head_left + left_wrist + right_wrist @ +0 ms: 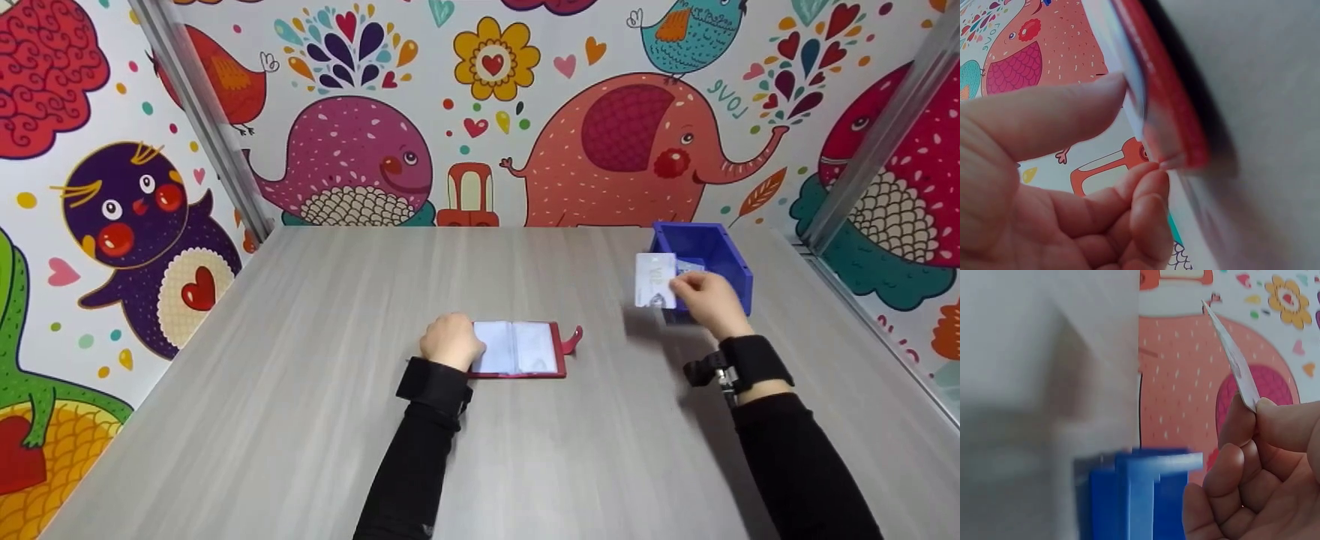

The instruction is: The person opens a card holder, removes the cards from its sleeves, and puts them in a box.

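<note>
A red card holder (561, 352) lies spread out on the table, showing pale clear sleeves (517, 346) and a small red strap (573, 340) at its right side. My left hand (451, 340) grips its left edge; in the left wrist view the thumb lies on the sleeves and the curled fingers touch the red cover's edge (1176, 124). Between thumb and index finger, my right hand (709, 298) pinches a white card (655, 279) with "VIP" printed on it. That card is above the table by the left wall of a blue bin (739, 262); the right wrist view shows it nearly edge-on.
Something light blue, perhaps more cards (690, 265), shows inside the blue bin at the table's back right. Walls with cartoon animals (600, 150) and metal posts (217, 127) border the grey wood-grain table (315, 300).
</note>
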The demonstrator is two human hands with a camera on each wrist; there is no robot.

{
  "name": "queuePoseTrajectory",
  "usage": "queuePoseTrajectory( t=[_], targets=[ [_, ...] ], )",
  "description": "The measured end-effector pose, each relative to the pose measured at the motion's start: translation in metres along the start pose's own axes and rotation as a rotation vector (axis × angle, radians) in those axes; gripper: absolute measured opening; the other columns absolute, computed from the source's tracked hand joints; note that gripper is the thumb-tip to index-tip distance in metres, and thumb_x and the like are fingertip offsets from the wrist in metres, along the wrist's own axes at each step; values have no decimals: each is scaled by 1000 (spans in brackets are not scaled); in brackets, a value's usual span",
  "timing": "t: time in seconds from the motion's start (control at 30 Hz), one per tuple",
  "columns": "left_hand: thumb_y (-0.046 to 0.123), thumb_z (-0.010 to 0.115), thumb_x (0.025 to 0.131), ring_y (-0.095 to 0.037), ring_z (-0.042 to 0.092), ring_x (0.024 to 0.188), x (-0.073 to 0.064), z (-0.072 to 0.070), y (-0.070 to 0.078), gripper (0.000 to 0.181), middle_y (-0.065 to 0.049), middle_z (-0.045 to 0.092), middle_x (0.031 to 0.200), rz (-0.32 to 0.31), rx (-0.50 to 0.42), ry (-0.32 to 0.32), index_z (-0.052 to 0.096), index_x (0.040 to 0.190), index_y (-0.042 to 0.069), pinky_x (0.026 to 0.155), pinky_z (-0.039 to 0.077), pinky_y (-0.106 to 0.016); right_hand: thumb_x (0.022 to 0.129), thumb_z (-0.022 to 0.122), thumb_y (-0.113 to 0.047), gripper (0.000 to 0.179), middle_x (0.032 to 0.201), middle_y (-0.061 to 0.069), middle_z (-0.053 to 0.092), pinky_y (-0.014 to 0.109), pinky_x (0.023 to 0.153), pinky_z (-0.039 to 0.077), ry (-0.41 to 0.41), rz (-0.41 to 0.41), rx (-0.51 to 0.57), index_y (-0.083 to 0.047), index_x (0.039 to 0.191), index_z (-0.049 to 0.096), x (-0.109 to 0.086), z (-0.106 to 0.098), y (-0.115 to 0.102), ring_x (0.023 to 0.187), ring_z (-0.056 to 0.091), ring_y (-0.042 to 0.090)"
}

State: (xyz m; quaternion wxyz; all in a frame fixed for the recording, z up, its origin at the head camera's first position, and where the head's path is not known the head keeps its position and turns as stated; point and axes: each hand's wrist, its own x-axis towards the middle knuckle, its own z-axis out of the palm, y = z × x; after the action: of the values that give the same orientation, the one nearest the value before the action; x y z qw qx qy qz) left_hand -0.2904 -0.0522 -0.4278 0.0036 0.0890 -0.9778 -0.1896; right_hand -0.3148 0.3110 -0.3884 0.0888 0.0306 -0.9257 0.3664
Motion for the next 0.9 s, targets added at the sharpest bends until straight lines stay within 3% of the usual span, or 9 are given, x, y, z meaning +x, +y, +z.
queuePoseTrajectory(
  t=[0.13,0.37,0.67,0.9],
  targets=[
    [26,79,81,-32,64,94,1,0,0,29,-12,67,101,-4,1,-13,71,99,5,77,52,-46,102,50,-20,34,95,15,62,26,63,39,-1,65,12,10,110,64,6,-11,9,76,50,17],
    [25,79,79,-31,64,91,-1,-2,0,27,-13,67,98,-9,-15,-12,72,96,5,74,53,-46,104,45,-24,40,100,16,57,28,68,38,1,154,44,11,114,60,14,-25,16,85,47,23],
    [25,79,78,-32,64,91,-1,-3,-1,29,-14,68,99,-9,-21,-5,71,96,4,74,53,-46,104,42,-25,39,85,7,52,27,61,39,28,194,9,10,112,58,23,-40,23,76,47,19],
    [25,79,78,-32,64,91,-1,-2,-1,27,-14,68,98,-10,-20,-7,71,95,5,74,53,-46,105,38,-27,44,103,19,49,33,71,38,28,263,9,12,119,53,25,-48,30,91,46,28]
  ],
)
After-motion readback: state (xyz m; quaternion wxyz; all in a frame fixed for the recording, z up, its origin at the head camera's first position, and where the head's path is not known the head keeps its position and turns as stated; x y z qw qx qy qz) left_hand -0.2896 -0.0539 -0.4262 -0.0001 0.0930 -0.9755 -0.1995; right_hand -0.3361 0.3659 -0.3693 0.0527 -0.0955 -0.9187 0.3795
